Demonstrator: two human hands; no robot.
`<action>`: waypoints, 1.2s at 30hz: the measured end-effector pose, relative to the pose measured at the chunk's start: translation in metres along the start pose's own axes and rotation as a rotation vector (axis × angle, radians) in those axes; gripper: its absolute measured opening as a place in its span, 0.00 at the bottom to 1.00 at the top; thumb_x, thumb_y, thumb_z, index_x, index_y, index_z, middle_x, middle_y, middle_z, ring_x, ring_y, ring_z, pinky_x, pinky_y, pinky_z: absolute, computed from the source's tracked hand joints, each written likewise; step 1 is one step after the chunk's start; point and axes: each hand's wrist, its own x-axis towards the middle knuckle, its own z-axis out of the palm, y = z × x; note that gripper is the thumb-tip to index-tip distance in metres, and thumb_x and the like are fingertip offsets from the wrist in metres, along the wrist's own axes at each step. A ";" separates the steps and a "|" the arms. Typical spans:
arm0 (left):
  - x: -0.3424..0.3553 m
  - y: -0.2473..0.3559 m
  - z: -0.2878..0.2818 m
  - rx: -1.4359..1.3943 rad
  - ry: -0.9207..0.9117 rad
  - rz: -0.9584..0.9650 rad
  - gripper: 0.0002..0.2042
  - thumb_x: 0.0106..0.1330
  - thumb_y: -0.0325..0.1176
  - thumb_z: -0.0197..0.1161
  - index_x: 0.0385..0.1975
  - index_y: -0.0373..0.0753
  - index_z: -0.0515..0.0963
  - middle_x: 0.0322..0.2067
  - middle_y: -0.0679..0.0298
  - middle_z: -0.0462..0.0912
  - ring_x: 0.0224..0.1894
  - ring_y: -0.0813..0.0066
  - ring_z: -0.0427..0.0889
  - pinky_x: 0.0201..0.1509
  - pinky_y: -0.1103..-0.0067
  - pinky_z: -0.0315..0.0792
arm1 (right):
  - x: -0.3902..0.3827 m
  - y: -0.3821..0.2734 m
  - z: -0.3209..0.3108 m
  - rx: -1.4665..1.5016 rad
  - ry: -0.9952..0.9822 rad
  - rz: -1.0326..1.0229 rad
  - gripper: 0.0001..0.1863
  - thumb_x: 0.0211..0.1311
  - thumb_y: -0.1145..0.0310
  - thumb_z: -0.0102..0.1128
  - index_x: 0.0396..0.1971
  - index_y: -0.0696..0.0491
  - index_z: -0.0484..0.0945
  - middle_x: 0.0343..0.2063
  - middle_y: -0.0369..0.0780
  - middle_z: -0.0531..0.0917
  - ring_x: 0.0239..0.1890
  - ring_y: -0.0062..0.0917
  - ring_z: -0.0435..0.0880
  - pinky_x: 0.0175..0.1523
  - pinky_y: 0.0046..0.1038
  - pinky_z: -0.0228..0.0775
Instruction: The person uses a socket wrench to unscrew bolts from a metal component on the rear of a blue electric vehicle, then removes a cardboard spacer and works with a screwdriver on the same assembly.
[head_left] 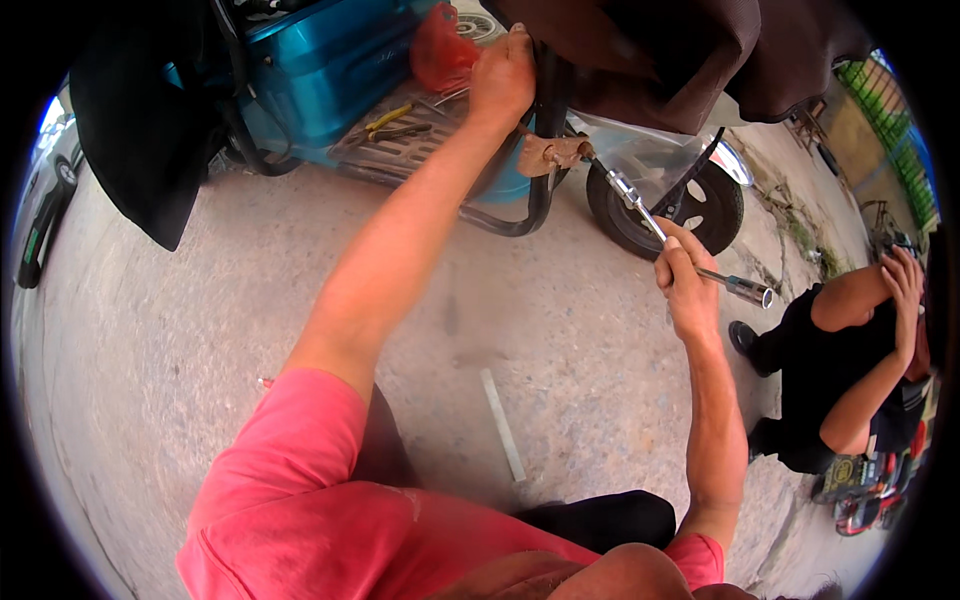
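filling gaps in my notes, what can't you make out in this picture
In the head view:
What the socket wrench meets at the rusty bracket: too small.
What the left hand grips: hidden by the hand itself.
Contents of the red bag: hidden by its crumpled plastic.
Top of the blue bodywork: cut off by the upper edge.

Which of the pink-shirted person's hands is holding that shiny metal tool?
The right hand, closed around the socket wrench; the left hand is up beside the red bag, apart from it.

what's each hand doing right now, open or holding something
Left hand: curled beside the dark tube; grip unclear.
Right hand: closed, holding the socket wrench.
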 end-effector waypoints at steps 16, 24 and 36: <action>0.001 -0.002 0.000 -0.043 -0.028 -0.029 0.29 0.78 0.52 0.40 0.40 0.32 0.81 0.40 0.39 0.84 0.49 0.35 0.80 0.54 0.55 0.71 | 0.024 -0.005 0.013 -0.831 0.069 -0.787 0.20 0.64 0.74 0.62 0.56 0.57 0.78 0.24 0.40 0.80 0.24 0.33 0.80 0.33 0.37 0.72; 0.008 -0.022 0.006 -0.050 -0.046 0.001 0.28 0.78 0.52 0.40 0.39 0.32 0.81 0.39 0.38 0.83 0.48 0.34 0.80 0.53 0.54 0.71 | 0.041 -0.031 0.001 -1.178 0.008 -1.066 0.25 0.56 0.74 0.66 0.56 0.54 0.79 0.23 0.38 0.77 0.27 0.31 0.79 0.34 0.35 0.69; 0.002 -0.011 0.001 -0.051 -0.047 -0.035 0.28 0.78 0.52 0.40 0.37 0.32 0.79 0.37 0.38 0.83 0.47 0.34 0.79 0.52 0.53 0.70 | 0.039 -0.016 0.025 -0.005 -0.049 -0.009 0.18 0.77 0.64 0.49 0.54 0.58 0.83 0.18 0.30 0.68 0.20 0.15 0.63 0.26 0.24 0.51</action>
